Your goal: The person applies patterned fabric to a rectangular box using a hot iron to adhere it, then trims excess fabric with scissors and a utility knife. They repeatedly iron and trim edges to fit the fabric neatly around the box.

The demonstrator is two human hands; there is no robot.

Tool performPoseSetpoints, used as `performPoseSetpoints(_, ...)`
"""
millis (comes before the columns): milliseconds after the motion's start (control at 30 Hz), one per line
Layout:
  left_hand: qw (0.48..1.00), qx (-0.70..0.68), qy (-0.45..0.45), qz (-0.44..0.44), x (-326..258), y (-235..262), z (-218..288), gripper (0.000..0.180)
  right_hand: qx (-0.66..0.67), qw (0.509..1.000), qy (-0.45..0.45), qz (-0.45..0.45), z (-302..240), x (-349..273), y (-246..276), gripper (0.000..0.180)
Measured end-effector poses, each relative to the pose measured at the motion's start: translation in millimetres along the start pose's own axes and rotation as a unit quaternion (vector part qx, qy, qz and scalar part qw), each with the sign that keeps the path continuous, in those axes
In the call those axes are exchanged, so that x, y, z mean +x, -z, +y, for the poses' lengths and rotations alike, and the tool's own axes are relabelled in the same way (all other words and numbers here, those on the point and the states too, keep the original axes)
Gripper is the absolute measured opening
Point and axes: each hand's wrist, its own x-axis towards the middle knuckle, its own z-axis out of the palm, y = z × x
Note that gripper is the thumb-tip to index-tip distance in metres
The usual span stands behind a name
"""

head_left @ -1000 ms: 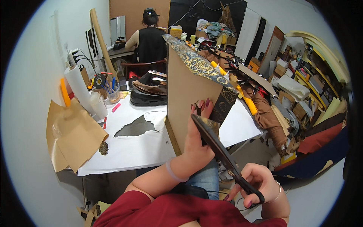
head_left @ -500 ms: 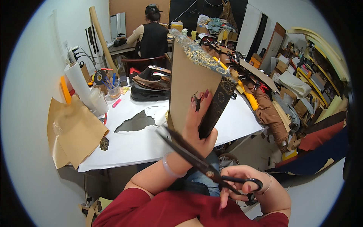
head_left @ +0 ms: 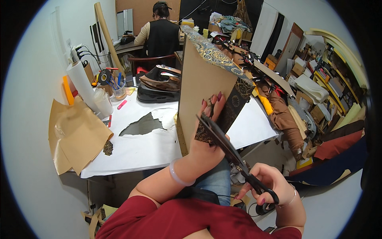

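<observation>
The left hand [head_left: 207, 139] grasps a stiff brown board [head_left: 201, 85] wrapped in dark gold-patterned fabric [head_left: 234, 105], its fingers [head_left: 217, 99] curled round the lower edge so that the thumb and most of the palm side are hidden behind the board. The board stands upright above the near edge of the counter [head_left: 151, 147], tilted slightly away, and it blocks the view of much of the counter behind it. The right hand [head_left: 266, 185] is clenched in the handles of long black scissors [head_left: 234, 155]; the blades run up towards the fabric at the board's lower corner, and whether they are parted or touching the cloth is hard to make out, since they overlap the left hand.

On the counter lies white paper with a torn hole [head_left: 143, 125], a crumpled brown sheet [head_left: 77, 135] hanging over its left end, a white roll [head_left: 81, 81] and a cup of pens [head_left: 118, 89]. A black iron [head_left: 159, 81] sits further back. Beyond it a person in a dark vest [head_left: 161, 34] sits with their back turned at another desk. Heaped cloth and boxes on the right are too jumbled to tell apart.
</observation>
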Motion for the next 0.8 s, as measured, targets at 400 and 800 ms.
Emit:
performPoseSetpoints(400,0.99,-0.101,0.088,-0.045,-6,12,-2,0.08,-0.339,0.863,0.253,0.276,-26,-25,0,0.085)
performPoseSetpoints(800,0.952,-0.266,0.147,-0.043,-16,39,-2,0.072,-0.788,0.406,0.36,0.291,-88,-1,-4,0.083)
